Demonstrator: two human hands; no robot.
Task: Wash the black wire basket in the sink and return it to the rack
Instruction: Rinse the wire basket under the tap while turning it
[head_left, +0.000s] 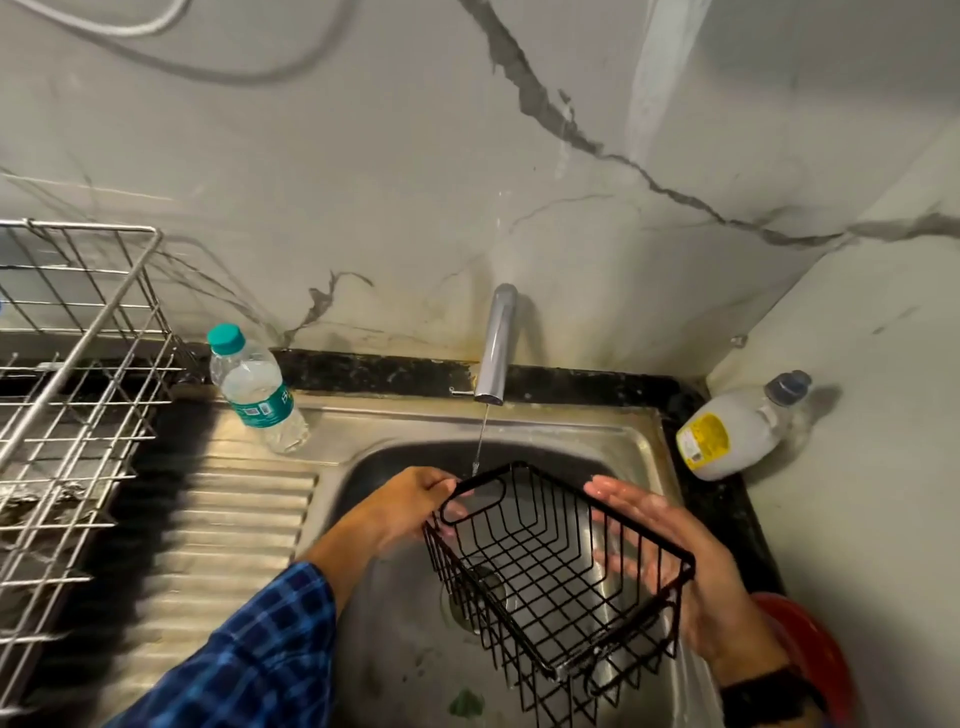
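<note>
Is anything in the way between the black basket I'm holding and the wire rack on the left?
Only the water bottle, standing at the back-left corner of the sink beside the rack. The ribbed drainboard between the black wire basket and rack shows nothing on it.

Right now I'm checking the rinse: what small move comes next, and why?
Probably slide the basket toward the tap so water runs through it: the thin stream hits only its far rim beside the left hand, while the right hand lies flat against its side.

blue checked sleeve (249, 654), black wrist strap (769, 693)
</note>
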